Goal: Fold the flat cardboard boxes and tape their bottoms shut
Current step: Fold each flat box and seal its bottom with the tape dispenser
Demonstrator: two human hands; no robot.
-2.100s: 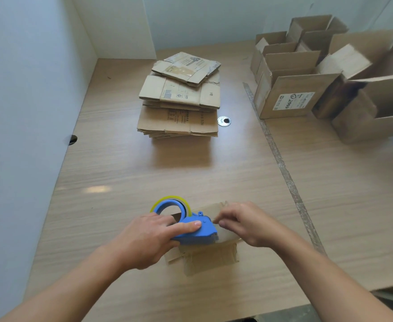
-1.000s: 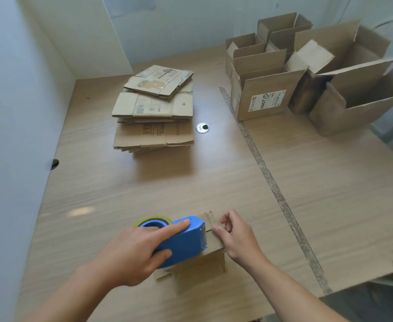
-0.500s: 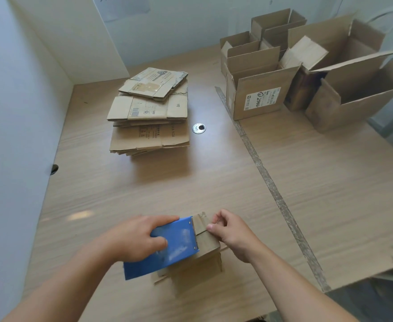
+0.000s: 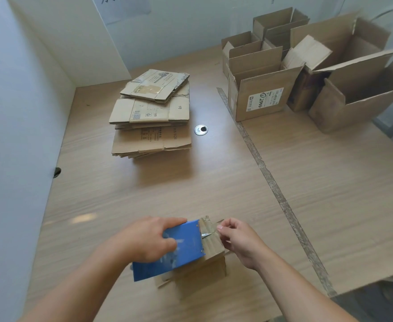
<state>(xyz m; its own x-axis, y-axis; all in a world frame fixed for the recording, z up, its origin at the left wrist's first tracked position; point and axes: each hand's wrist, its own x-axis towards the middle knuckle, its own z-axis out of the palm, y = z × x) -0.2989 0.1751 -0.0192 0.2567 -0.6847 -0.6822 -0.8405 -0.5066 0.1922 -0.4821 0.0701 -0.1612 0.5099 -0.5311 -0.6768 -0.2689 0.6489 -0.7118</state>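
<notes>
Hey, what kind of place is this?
Likely a packing or shipping bench: a stack of flat cardboard boxes sits on the wooden table, assembled open boxes stand at the far right, and the left hand holds a blue tape dispenser on a small box while the right hand pinches the tape.

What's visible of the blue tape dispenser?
The blue tape dispenser looks like scuffed plastic, its flat side panel facing up, with rivets along its right edge. It lies tilted on top of the small cardboard box. The left hand grips it; a shiny tape strip runs from that edge toward the pinching right hand.
</notes>
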